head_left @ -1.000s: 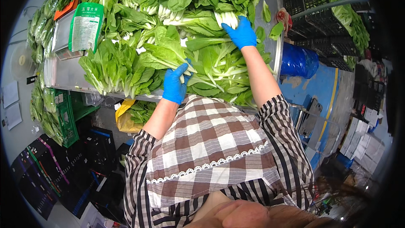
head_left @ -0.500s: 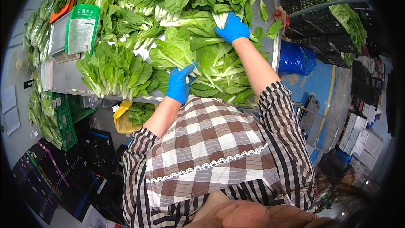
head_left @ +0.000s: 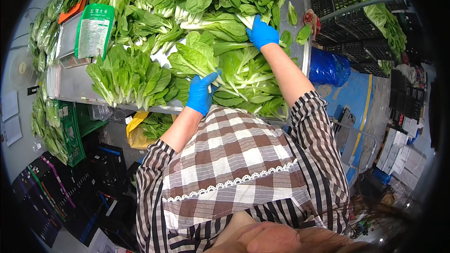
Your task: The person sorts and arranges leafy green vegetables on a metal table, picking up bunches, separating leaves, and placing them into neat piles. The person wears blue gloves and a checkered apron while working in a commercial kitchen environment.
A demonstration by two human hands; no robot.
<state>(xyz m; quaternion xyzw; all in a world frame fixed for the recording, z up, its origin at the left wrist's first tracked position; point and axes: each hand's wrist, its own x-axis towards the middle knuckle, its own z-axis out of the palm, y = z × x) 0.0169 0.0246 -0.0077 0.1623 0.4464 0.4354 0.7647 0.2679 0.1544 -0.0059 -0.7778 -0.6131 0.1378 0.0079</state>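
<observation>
Since the frame half a second earlier, the right hand (head_left: 263, 33) had shifted slightly to the right; the left hand (head_left: 200, 94) had hardly moved. Both wore thin, wrinkled blue gloves.

Left: fingers curled round the pale stem bases of a small bunch of broad, light-green leaves (head_left: 193, 56), held tilted over the near edge of the grey metal table (head_left: 72, 82), leaf ends pointing away from the body. Right: fingers partly curled, thumb and forefinger beside smooth white stalks (head_left: 243, 20) at the heap's right side; firmness of grip could not be told.

Textures: large heap of dark-green leafy vegetables (head_left: 197, 0), leaves soft and creased, stems glossy; loose, flatter greens (head_left: 243, 75) between the hands; ruffled pale-green pile (head_left: 126, 75) to the left. Glossy green-and-white pouch (head_left: 94, 31) stood behind that pile.

Versus one second earlier: more of the white patch (head_left: 161, 57) showed left of the held bunch, and fewer white stalks showed by the right fingers.
</observation>
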